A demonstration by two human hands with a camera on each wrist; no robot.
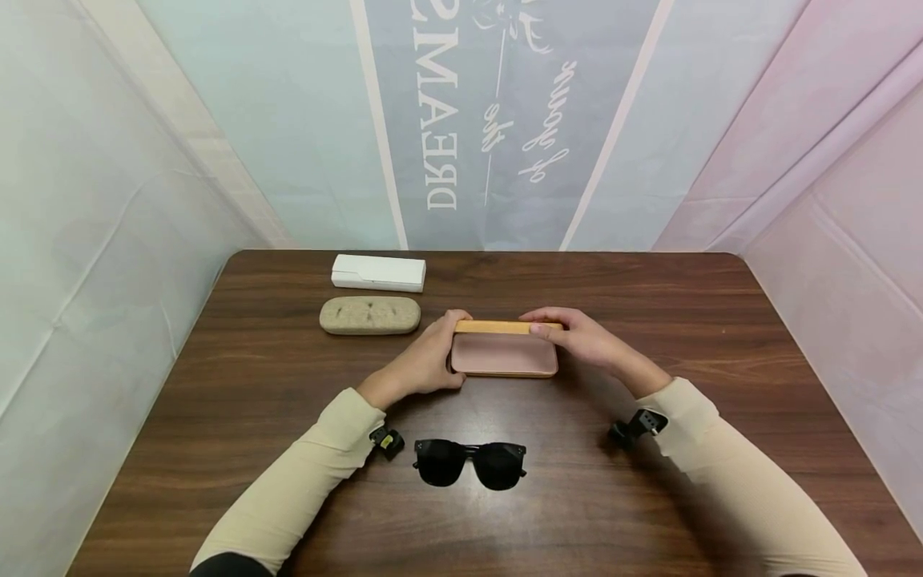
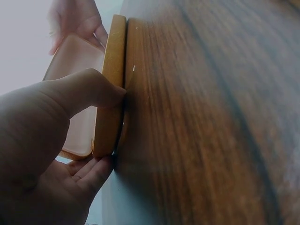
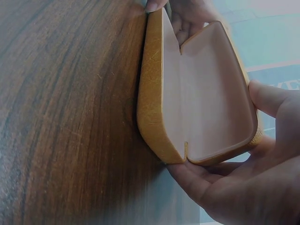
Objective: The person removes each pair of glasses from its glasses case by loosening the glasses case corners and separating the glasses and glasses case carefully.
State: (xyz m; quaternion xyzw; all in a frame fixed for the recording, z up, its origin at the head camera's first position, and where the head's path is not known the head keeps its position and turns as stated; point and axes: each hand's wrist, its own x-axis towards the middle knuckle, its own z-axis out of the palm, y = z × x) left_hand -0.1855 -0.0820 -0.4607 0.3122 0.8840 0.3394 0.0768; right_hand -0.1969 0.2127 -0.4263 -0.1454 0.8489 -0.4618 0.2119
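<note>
A mustard-yellow glasses case (image 1: 492, 327) with a pale pink lining (image 1: 505, 355) stands opened on the table, its lid raised at the back. My left hand (image 1: 430, 353) grips the left end, thumb on the front wall of the base and fingers curled round the end toward the back. At the right end, my right hand (image 1: 580, 340) pinches the raised lid, thumb on its rim and fingers behind. The right wrist view shows the lining (image 3: 213, 98) bare, with the lid tilted away from the base. Nearer the body lie black sunglasses (image 1: 470, 463), lenses facing the front edge.
Behind and left of the hands lie a beige fabric glasses case (image 1: 370, 315) and a white box-shaped case (image 1: 378, 272), both closed. The dark wooden table (image 1: 721, 320) meets hanging printed cloth (image 1: 317, 160) at its back and sides.
</note>
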